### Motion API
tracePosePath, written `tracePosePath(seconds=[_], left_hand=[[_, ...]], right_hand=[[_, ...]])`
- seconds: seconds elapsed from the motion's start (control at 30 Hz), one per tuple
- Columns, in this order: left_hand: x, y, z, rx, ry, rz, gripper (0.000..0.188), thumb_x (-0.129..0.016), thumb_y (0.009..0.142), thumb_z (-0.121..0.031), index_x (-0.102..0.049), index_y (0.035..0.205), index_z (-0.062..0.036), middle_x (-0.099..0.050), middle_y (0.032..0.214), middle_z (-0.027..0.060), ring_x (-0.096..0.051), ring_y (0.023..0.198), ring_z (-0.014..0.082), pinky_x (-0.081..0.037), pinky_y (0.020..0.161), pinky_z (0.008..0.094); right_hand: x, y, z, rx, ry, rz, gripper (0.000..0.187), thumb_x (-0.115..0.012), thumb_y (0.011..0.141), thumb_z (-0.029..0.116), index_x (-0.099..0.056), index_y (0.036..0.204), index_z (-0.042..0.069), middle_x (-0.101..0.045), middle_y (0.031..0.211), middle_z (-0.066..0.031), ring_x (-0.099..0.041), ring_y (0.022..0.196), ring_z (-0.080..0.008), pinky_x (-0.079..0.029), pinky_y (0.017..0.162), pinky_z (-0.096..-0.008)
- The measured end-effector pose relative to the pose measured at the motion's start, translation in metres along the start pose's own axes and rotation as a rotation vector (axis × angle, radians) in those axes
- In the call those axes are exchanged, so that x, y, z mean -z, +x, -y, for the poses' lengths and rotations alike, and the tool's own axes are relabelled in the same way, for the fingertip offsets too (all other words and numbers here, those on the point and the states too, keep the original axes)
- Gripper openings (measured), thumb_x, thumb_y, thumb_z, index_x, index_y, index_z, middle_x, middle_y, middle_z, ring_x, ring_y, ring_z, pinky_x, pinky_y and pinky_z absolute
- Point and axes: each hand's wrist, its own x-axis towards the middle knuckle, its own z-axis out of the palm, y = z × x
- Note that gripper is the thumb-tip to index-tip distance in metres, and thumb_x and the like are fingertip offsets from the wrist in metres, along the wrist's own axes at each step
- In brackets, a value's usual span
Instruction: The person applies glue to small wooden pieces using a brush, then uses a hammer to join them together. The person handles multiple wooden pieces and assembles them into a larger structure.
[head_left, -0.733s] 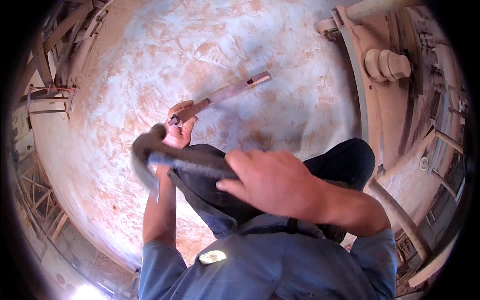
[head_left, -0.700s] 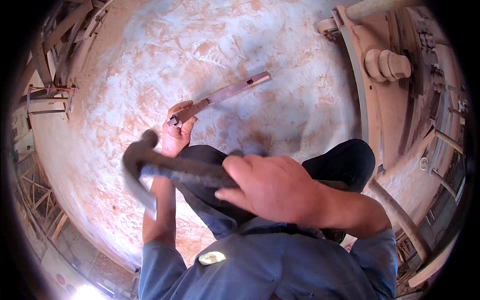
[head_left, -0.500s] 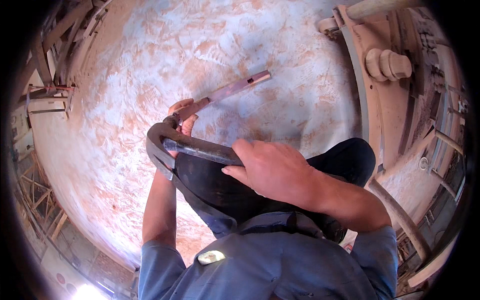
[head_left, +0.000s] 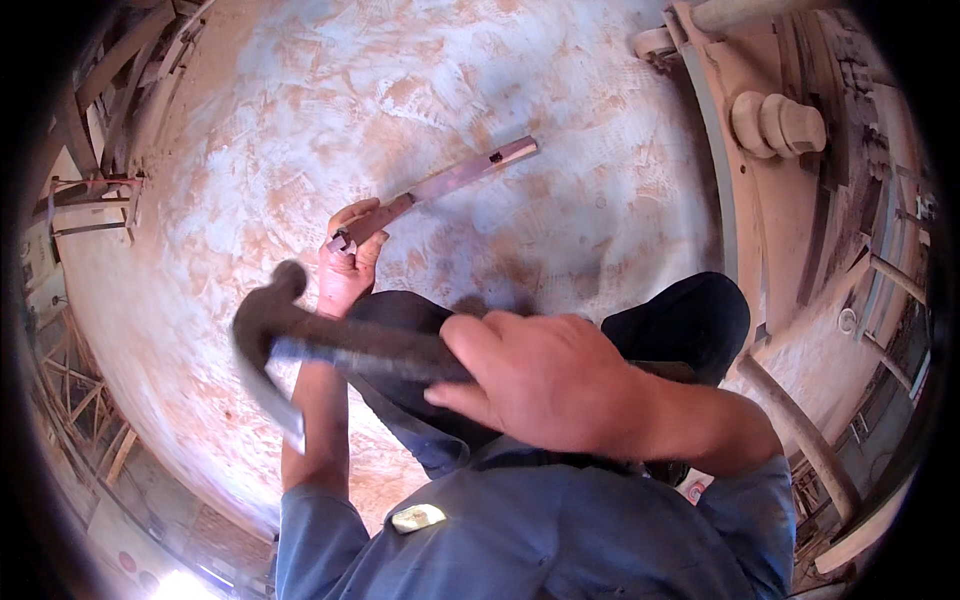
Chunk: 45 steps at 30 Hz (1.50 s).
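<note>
My right hand (head_left: 545,385) has its fingers wrapped round the handle of a claw hammer (head_left: 340,338), striking face on the far side, claw toward me. The fingers of my left hand (head_left: 347,278) are clamped round the near end of a reddish wooden strip (head_left: 447,187), leaving its tip bare (a dark spot marks the other end). The hammer head lies left of that tip and nearer me, apart from it. Outward, the strip slants far and right over the pale, smeared floor (head_left: 500,70); whether it touches there I cannot tell. Good practice, I judge, calls for a firm left hold, fingertips behind the tip, and the face meeting wood squarely; a glancing blow could catch my thumb.
</note>
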Motion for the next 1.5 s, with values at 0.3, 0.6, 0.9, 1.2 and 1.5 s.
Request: tracePosePath(seconds=[0.3,0.6,0.9,1.2,1.5], left_hand=[[-0.005,-0.001,0.009,0.05,-0.12,-0.027,0.034,-0.064,0.093,-0.015,-0.054,0.122,-0.0012,-0.058,0.121,0.0107,-0.055,0.108,0.0182,-0.044,0.094,0.0314],[-0.007,-0.004,0.016,-0.008,-0.094,-0.09,0.035,-0.066,0.091,-0.018,-0.056,0.121,-0.0015,-0.059,0.119,0.009,-0.055,0.111,0.0193,-0.044,0.095,0.0317],[-0.008,0.0,0.01,0.044,-0.123,-0.064,0.034,-0.067,0.091,-0.017,-0.056,0.121,-0.0029,-0.06,0.117,0.0088,-0.057,0.106,0.0176,-0.045,0.092,0.0311],[-0.006,0.004,-0.003,0.099,-0.045,-0.021,0.032,-0.067,0.091,-0.017,-0.059,0.119,-0.0029,-0.061,0.116,0.0089,-0.057,0.109,0.0178,-0.043,0.095,0.0313],[-0.005,0.004,0.006,0.191,-0.099,0.049,0.032,-0.068,0.089,-0.011,-0.058,0.12,-0.0047,-0.06,0.119,0.0088,-0.058,0.106,0.0185,-0.045,0.093,0.0309]], right_hand=[[0.0,0.007,-0.006,-0.05,0.001,0.024,0.035,-0.061,0.09,0.036,-0.052,0.09,0.002,-0.064,0.072,-0.0199,-0.067,0.067,-0.0359,-0.054,0.056,-0.0453],[-0.007,0.014,-0.006,-0.111,-0.015,0.055,0.036,-0.061,0.089,0.037,-0.052,0.089,0.002,-0.064,0.071,-0.0196,-0.067,0.067,-0.0363,-0.054,0.057,-0.0454],[-0.01,0.015,-0.015,-0.076,0.006,-0.005,0.034,-0.062,0.089,0.037,-0.052,0.087,0.004,-0.063,0.068,-0.0188,-0.066,0.063,-0.0363,-0.053,0.056,-0.0452],[-0.014,0.009,-0.016,-0.152,0.007,-0.004,0.034,-0.063,0.088,0.035,-0.052,0.088,0.002,-0.063,0.073,-0.0217,-0.066,0.066,-0.0383,-0.053,0.057,-0.0461],[-0.016,0.011,-0.023,-0.173,-0.042,-0.05,0.035,-0.065,0.087,0.037,-0.051,0.084,0.004,-0.061,0.066,-0.0176,-0.064,0.06,-0.036,-0.052,0.055,-0.0443]])
